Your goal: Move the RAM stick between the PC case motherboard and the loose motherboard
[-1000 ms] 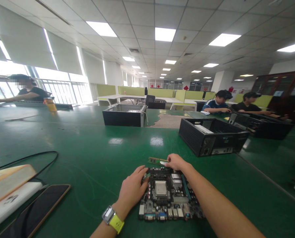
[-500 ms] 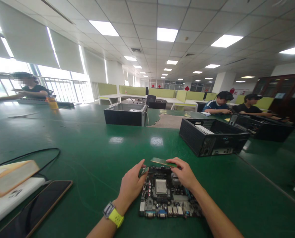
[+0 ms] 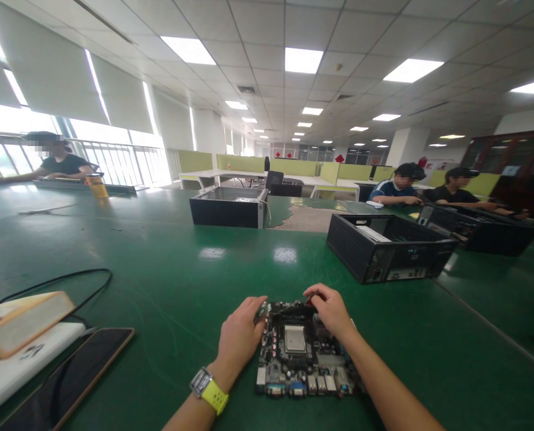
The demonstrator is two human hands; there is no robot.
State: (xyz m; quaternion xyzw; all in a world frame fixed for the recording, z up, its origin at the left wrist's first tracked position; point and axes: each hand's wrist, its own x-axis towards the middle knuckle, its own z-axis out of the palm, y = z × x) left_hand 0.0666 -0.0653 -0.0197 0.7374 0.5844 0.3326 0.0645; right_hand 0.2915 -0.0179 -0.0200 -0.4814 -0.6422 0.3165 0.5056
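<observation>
A bare motherboard [image 3: 296, 365] with a silver processor [image 3: 294, 339] in its middle lies flat on the green table [image 3: 168, 269] in front of me. My left hand [image 3: 237, 338], with a yellow-strapped watch [image 3: 208, 389] on its wrist, grips the board's left edge, thumb at the far left corner. My right hand [image 3: 332, 311] is closed over the board's far right part, fingers curled down. The green memory stick it carried is almost wholly hidden under those fingers.
An open black computer case [image 3: 390, 248] stands beyond the board to the right, with two more [image 3: 228, 209] [image 3: 478, 230] farther back. At my left lie a phone [image 3: 69, 380], a book [image 3: 20, 323] and a black cable [image 3: 60, 281]. Other people sit at the far left and far right.
My right hand lifted the green memory stick from the table beyond the board and brought it down onto the board's far right part. My left hand stayed at the board's left edge.
</observation>
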